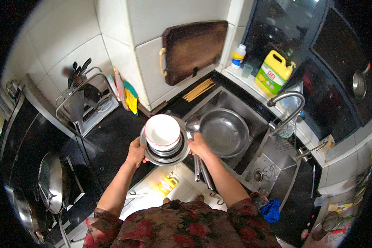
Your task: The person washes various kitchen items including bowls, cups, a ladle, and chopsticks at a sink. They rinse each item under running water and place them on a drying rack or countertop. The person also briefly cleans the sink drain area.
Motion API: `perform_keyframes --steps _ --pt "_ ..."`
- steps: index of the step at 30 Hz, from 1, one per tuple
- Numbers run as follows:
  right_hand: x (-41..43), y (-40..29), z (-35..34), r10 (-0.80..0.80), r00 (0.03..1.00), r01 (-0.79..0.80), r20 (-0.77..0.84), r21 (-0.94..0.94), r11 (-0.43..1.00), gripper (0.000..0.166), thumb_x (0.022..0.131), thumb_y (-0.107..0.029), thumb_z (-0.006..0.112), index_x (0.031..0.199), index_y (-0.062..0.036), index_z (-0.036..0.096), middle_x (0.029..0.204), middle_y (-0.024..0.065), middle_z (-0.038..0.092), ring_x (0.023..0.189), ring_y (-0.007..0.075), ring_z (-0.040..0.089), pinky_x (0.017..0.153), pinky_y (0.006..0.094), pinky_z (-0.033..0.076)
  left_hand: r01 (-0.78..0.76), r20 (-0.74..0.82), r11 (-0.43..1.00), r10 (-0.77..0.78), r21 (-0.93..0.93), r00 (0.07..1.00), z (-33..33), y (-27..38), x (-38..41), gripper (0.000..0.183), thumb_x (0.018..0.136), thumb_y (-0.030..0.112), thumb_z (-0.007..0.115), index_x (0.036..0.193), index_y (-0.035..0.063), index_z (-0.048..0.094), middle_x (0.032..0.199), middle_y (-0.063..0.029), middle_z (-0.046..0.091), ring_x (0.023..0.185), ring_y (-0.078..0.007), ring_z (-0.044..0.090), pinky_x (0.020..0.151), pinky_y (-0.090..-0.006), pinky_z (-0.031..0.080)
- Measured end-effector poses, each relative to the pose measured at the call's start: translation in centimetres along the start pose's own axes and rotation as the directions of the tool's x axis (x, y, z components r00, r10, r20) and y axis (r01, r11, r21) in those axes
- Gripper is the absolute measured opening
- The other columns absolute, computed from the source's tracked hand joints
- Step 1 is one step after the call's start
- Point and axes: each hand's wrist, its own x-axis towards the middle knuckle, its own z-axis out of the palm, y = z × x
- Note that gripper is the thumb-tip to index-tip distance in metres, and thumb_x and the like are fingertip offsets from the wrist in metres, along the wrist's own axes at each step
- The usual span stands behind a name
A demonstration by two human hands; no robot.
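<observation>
A white bowl with a red rim point(162, 130) tops a stack of metal bowls, set in a wider metal basin point(144, 144). At the basin's left edge, my left hand point(136, 152) grips it. My right hand point(199, 145) is at the stack's right side, closed around metal-handled utensils, one a ladle point(192, 124); whether it also grips the basin's rim is partly hidden. Right of that hand, a large round metal basin point(224, 133) sits in the steel sink point(226, 93). The stack is held over the front edge of the black counter point(111, 148).
A knife rack point(96, 119) stands at the left, with a wok point(51, 183) on the stove below it. Chopsticks point(199, 90) lie behind the sink. A faucet point(290, 105) arches at the right, near a yellow detergent jug point(273, 74). A blue cloth point(270, 210) lies lower right.
</observation>
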Motion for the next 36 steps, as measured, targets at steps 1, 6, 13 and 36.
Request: perform_keyframes --steps 1,6,13,36 --pt "-0.1 0.2 -1.7 -0.01 1.0 0.01 -0.006 0.071 0.997 0.012 0.08 -0.007 0.049 0.08 0.0048 0.05 0.06 0.0118 0.056 0.041 0.0168 0.052 0.034 0.0286 0.039 -0.016 0.058 1.0 0.017 -0.022 0.998 1.2 0.4 0.9 0.025 0.088 0.013 0.038 0.107 0.0013 0.048 0.056 -0.0065 0.054 0.034 -0.0098 0.045 0.026 -0.0203 0.034" --pt "-1.0 2.1 -10.2 0.046 0.993 -0.021 -0.108 0.221 0.975 0.011 0.083 -0.004 0.045 0.087 0.0048 0.05 0.063 0.011 0.056 0.042 0.0163 0.054 0.033 0.0261 0.038 0.003 0.153 1.0 -0.008 0.031 0.988 10.1 3.4 4.8 0.025 0.087 0.01 0.04 0.109 0.0022 0.05 0.056 -0.005 0.055 0.034 -0.0093 0.045 0.026 -0.0213 0.034" --pt "0.9 6.7 -18.0 0.154 0.955 -0.084 -0.254 0.264 0.961 0.016 0.083 -0.002 0.043 0.093 0.0104 0.047 0.068 0.0161 0.056 0.04 0.0202 0.053 0.038 0.0304 0.043 0.075 0.2 0.987 -0.103 0.143 0.974 22.1 2.4 10.6 0.029 0.08 0.005 0.04 0.105 0.0041 0.055 0.055 -0.0078 0.054 0.032 -0.015 0.046 0.026 -0.0279 0.035" --pt "14.4 30.3 -13.6 0.214 0.849 -0.346 -0.483 -0.202 0.916 0.034 0.075 -0.011 0.054 0.106 0.0042 0.051 0.099 0.0206 0.056 0.088 0.0326 0.057 0.067 0.0387 0.046 -0.05 0.272 0.452 -0.441 0.89 0.855 31.6 -14.1 28.6 0.028 0.072 0.011 0.056 0.097 -0.0018 0.059 0.101 -0.0191 0.059 0.077 -0.03 0.063 0.067 -0.0397 0.05"
